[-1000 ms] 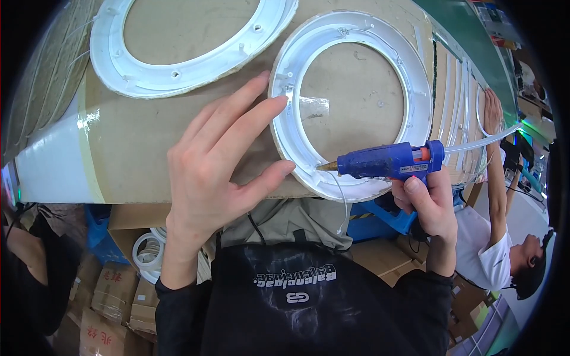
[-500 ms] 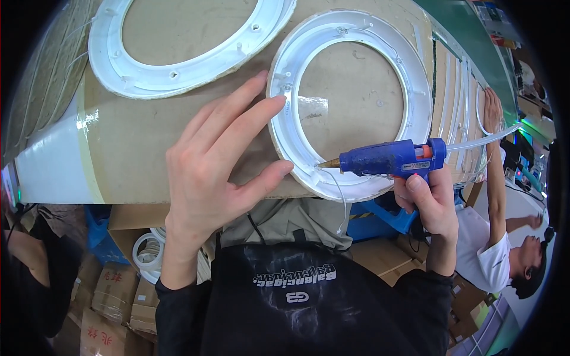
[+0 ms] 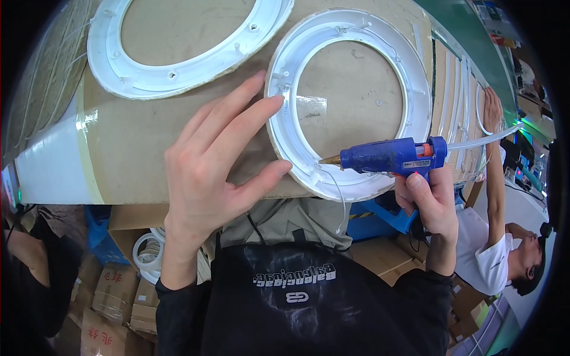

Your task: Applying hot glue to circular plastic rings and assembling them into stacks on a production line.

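Observation:
My right hand (image 3: 428, 199) is closed round the handle of a blue glue gun (image 3: 380, 155). A clear glue stick (image 3: 490, 140) sticks out of the gun's back end. Its brass nozzle points left, at the lower left part of a white plastic ring (image 3: 418, 113). From that spot a thin whitish wire (image 3: 342, 204) hangs over the ring's near edge. My left hand (image 3: 208, 160) is open, with fingers spread, and its fingertips rest at the ring's left rim. Along the ring's channel run small posts and a thin wire.
Another white ring (image 3: 148, 80) lies at the far left on the cardboard-covered table (image 3: 136, 142). At the right, a co-worker's arm (image 3: 494, 172) reaches onto the cardboard beside several pale strips (image 3: 454, 101). Below the table stand cardboard boxes (image 3: 116, 293) and a box holding white rings (image 3: 147, 252).
Hardly anything differs: the glue gun and my hands stay nearly in place. The co-worker at the right has shifted a little.

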`<state>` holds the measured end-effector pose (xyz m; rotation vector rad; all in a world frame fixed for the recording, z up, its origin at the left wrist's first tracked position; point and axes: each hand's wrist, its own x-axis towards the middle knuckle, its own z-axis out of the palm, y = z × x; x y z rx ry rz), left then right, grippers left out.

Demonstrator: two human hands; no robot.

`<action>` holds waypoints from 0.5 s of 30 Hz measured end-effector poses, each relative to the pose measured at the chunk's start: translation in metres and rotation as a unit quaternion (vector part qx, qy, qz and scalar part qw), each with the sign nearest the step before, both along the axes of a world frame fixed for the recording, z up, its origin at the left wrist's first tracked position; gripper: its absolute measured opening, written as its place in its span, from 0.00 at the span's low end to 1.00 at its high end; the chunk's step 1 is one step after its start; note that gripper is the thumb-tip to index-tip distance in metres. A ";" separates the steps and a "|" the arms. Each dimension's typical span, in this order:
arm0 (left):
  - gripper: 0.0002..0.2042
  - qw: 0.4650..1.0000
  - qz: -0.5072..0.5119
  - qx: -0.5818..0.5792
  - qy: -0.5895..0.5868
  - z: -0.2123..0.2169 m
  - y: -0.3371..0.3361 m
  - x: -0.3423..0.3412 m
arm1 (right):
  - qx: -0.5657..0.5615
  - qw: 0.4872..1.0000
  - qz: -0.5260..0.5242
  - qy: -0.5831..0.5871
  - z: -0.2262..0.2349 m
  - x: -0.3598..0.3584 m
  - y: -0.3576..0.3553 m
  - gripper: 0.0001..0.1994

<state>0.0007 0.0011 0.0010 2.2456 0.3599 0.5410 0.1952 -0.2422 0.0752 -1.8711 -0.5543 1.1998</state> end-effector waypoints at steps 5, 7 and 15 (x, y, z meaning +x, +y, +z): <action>0.29 1.000 0.000 -0.004 0.006 0.001 -0.001 0.000 | 0.013 1.000 0.009 -0.013 0.007 -0.004 0.001 0.18; 0.29 1.000 0.002 0.000 0.007 0.001 0.000 -0.001 | 0.005 1.000 -0.026 -0.006 0.012 -0.005 -0.004 0.20; 0.28 1.000 -0.009 0.000 0.009 0.000 -0.001 0.002 | 0.009 0.986 -0.081 -0.149 0.020 -0.029 -0.074 0.23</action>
